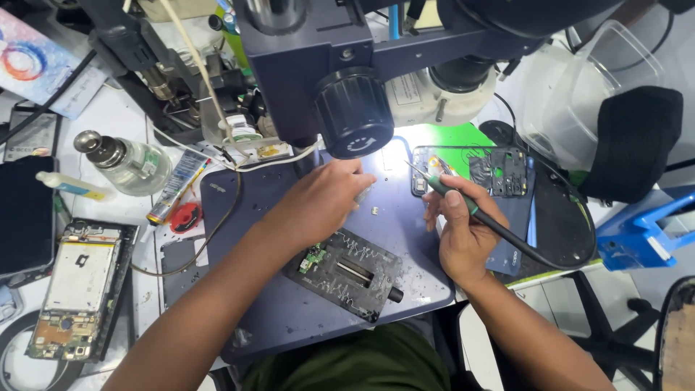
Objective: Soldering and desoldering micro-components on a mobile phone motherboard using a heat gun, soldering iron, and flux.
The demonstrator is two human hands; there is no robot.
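Observation:
My right hand (462, 230) grips a soldering iron (455, 197) with a green collar and black cable; its thin tip points up-left toward a phone frame (499, 172) lying opened on the mat. My left hand (326, 197) rests knuckles-up on the blue-grey work mat (282, 311), fingertips pinched near a small metal part; what they hold is hidden. A black board-holder jig (349, 274) with a small green circuit board clamped at its left end lies just below both hands. A microscope head (362, 65) hangs over the mat.
An opened phone with exposed board (76, 289) lies at the left, beside a dark tablet (25, 217). A glass dispenser bottle (127, 163), a glue tube (176, 187) and a small red disc (186, 216) sit behind. A clear plastic tub (579, 87) and black chair stand right.

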